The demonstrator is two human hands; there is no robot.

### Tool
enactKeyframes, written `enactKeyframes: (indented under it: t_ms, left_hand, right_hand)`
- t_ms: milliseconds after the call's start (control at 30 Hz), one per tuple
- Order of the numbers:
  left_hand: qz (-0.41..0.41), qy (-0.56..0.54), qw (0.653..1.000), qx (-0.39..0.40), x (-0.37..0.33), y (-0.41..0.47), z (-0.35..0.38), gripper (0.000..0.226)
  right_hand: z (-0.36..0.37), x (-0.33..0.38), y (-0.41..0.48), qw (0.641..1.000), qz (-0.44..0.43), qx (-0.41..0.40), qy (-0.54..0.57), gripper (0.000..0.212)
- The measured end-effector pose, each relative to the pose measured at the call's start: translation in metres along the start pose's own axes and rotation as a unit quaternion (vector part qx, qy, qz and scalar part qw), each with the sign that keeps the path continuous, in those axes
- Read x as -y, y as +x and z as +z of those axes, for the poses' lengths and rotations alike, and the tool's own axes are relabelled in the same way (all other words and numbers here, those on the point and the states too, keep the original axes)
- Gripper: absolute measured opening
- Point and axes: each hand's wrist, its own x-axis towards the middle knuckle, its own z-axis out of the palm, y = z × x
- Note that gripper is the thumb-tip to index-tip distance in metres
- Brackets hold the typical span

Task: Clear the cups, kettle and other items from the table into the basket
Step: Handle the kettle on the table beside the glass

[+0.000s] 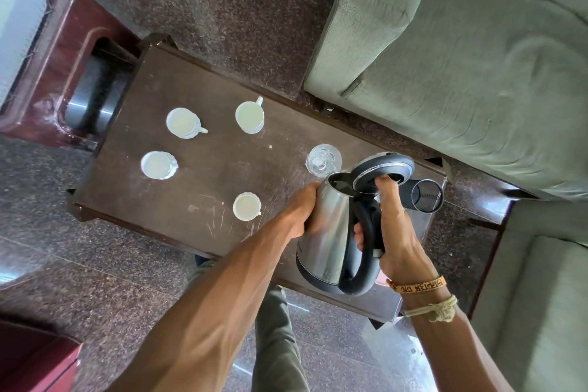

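A steel kettle (327, 226) with a black handle is over the right part of the dark table (203, 162), its lid (383, 170) tipped open. My left hand (302, 210) grips the kettle's body. My right hand (394, 232) is wrapped around the handle, with fingers up at the lid. Several white cups stand on the table: one (183, 122) far left, one (249, 116) far middle, one (157, 165) at the left, one (246, 206) near the front edge. A clear glass (323, 159) stands just beyond the kettle.
A black mesh cup (424, 195) lies on its side at the table's right end. Green sofas (461, 57) stand to the right and far right. A dark red cabinet (63, 67) is at the left. No basket is in view.
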Motion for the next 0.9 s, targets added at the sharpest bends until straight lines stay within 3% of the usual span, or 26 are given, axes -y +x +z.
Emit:
enactKeyframes:
  t_ms: [900]
  left_hand:
    - [-0.008,0.0,1.0,0.004,0.0022,-0.0059,-0.0003,0.039]
  right_hand:
    - [0.0026,0.0036,-0.0032,0.999,0.035,-0.011,0.037,0.083]
